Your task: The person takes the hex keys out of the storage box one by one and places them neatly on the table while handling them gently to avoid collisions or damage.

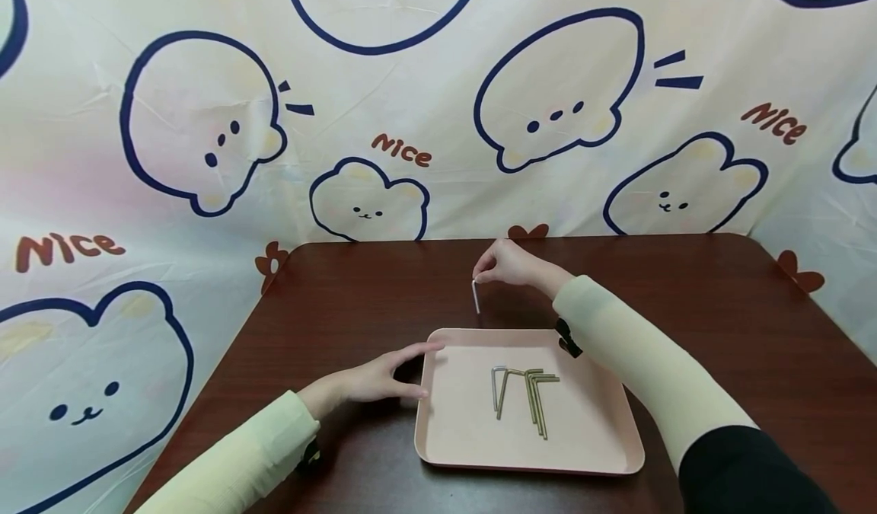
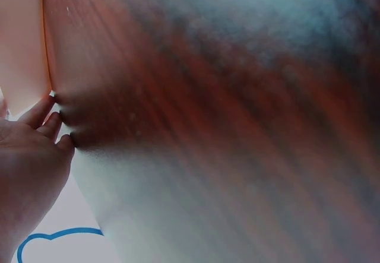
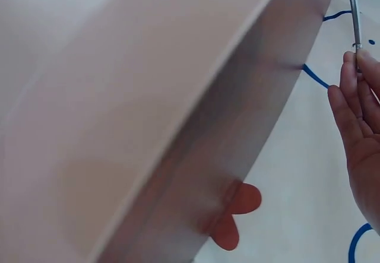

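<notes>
Beyond the far rim of a pale pink tray [image 1: 521, 464], my right hand [image 1: 510, 263] pinches a silver hex key [image 1: 476, 298] by its upper end, and the long arm points down. In the right wrist view the thumb and fingertips close on this hex key [image 3: 354, 19]. My left hand [image 1: 373, 377] is at the tray's left side with fingers extended, fingertips right at the rim. The left wrist view has that hand [image 2: 32, 156] beside the tray edge. Inside the tray lie another silver hex key [image 1: 494, 392] and several brass-coloured hex keys [image 1: 530, 400], grouped near the middle.
A dark brown wooden table [image 1: 356, 293] carries the tray near its front. Behind and beside it hangs a pale cloth [image 1: 438, 95] printed with blue-outlined cartoon bears and brown lettering. My right forearm crosses over the tray's far right corner.
</notes>
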Available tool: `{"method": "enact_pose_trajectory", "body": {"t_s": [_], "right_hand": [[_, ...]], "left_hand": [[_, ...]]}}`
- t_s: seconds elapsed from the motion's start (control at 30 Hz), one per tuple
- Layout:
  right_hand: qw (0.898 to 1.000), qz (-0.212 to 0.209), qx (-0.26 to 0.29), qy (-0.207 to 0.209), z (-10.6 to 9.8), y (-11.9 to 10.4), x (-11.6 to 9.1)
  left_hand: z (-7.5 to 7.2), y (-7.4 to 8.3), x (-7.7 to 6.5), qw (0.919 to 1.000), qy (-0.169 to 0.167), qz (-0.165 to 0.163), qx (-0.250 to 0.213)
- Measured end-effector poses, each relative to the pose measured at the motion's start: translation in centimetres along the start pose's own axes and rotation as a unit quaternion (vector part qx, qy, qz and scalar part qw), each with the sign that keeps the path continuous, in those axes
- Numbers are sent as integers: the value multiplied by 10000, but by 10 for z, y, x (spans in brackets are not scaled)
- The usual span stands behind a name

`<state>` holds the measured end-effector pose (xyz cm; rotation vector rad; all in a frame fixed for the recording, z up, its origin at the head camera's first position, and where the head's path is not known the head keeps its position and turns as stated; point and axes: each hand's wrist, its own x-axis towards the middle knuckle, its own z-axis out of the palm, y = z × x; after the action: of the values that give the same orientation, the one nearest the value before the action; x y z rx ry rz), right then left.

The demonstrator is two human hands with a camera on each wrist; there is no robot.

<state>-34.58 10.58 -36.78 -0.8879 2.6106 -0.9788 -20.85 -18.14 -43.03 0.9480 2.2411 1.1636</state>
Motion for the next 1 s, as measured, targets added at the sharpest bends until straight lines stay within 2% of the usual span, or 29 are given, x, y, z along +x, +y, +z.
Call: {"method": "enact_pose_trajectory", "body": {"t_s": [0.2, 0.37, 0.6, 1.0], "right_hand": [[10000, 35, -32, -34, 11, 8, 2], [9997, 114, -154, -171, 19, 12, 2], [9992, 387, -115, 26, 22, 18, 5], [9988, 313, -367, -31, 28, 30, 9]], "left_hand": [[0, -1, 1, 9999, -18, 95, 46], [0, -1, 1, 10000, -20, 27, 46], [0, -1, 0, 10000, -18, 7, 67], [-1, 1, 0, 9999, -114, -78, -45]]}}
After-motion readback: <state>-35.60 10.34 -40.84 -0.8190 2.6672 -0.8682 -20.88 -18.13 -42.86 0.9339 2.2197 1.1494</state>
